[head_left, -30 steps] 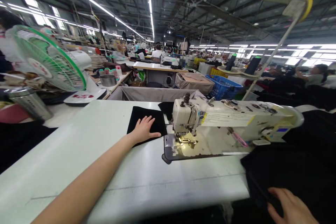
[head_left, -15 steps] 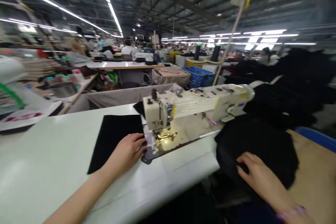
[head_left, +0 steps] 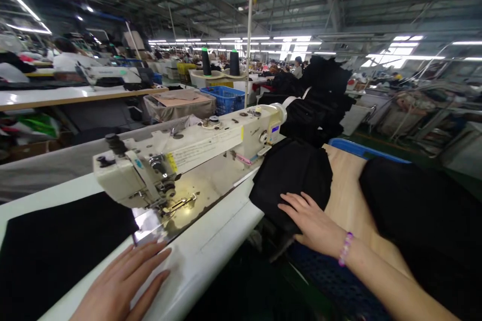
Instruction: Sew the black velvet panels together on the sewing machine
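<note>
My left hand [head_left: 126, 281] lies with its fingers stretched out near the front of the sewing machine [head_left: 196, 148], beside a black fabric panel [head_left: 64, 246] flat on the white table [head_left: 218, 235]. My right hand [head_left: 312, 223], a purple beaded bracelet on its wrist, rests flat with fingers spread on a stack of black fabric pieces [head_left: 291, 170] at the table's right end. Light from the machine's lamp falls on the metal bed [head_left: 203, 185] by the needle. Nothing is gripped in either hand.
A wooden board [head_left: 348, 185] on a blue crate [head_left: 365, 148] bears more black fabric [head_left: 425, 210] at right. Behind the machine are a dark fabric heap [head_left: 320, 90], a blue basket [head_left: 226, 100], thread cones [head_left: 234, 62] and a thread-stand pole [head_left: 248, 50].
The view has swung right, bringing the board with black fabric into sight. My right hand has gone from curled at the stack's edge to flat on top of it. My left fingers stay extended.
</note>
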Tool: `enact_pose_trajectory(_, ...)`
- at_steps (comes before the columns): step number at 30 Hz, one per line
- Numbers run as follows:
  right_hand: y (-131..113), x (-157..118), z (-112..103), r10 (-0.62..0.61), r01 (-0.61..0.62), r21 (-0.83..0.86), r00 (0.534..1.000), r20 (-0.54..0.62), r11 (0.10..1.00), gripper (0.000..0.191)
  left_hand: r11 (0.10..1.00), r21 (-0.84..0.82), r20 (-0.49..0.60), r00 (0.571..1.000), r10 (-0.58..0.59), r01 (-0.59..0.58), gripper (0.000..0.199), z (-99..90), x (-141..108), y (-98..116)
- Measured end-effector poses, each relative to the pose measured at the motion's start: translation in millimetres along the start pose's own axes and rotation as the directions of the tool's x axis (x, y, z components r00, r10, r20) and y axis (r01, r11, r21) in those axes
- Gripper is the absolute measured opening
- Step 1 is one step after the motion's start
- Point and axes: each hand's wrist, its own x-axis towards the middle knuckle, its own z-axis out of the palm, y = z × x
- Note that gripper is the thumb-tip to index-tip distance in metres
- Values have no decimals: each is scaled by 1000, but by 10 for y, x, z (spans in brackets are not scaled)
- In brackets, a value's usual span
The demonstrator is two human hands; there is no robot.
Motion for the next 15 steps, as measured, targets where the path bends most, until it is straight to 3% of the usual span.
enact_pose_trajectory(2, 11, -75, 8, 7, -7, 7, 997, -75, 1000, 49, 999, 4, -9, 999, -40, 40, 35, -76, 101, -32)
enact_pose_trajectory(4, -9, -110, 43, -2, 8, 37, 986, -168, 999, 30, 984, 48, 7, 985, -173, 173, 37, -165, 201, -115)
enact_pose_trajectory(7, -167, -90, 195, -79, 111, 100, 956, -281, 989, 26, 878, 152, 70, 881, -468, 454, 33, -294, 258, -250)
enact_pose_trajectory(9, -386, -35, 338, -156, 219, 170, 934, -321, 961, 21, 824, 203, 99, 826, -555, 529, 25, -354, 229, -231)
enact_pose_trajectory(12, -862, 115, 493, -235, 339, 318, 917, -323, 885, 16, 828, 205, 158, 817, -555, 522, 20, -391, 162, 51)
enact_pose_trajectory(15, -1385, 373, 526, -253, 377, 454, 916, -312, 807, 16, 869, 66, 264, 831, -489, 490, 25, -435, 132, 408)
